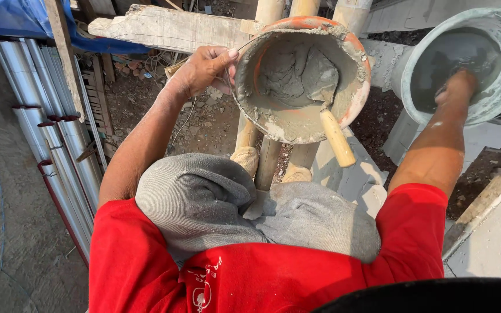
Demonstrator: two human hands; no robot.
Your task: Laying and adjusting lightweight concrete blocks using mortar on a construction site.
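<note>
My left hand (204, 68) grips the rim of an orange bucket (352, 98) caked with grey mortar. A trowel with a pale wooden handle (336, 136) rests inside, its blade sunk in the wet mix. My right hand (458, 86) reaches down into a pale green bucket (418, 69) at the upper right; its fingers are hidden in dark water, so I cannot tell what they hold. I sit astride bamboo poles (269, 156), in grey trousers and a red shirt.
A rough wooden plank (169, 26) crosses behind the orange bucket. Several grey pipes (59, 150) lie on the left beside bare ground. Blue tarpaulin (13, 14) hangs at the top left. Concrete ledges (494, 232) run along the right.
</note>
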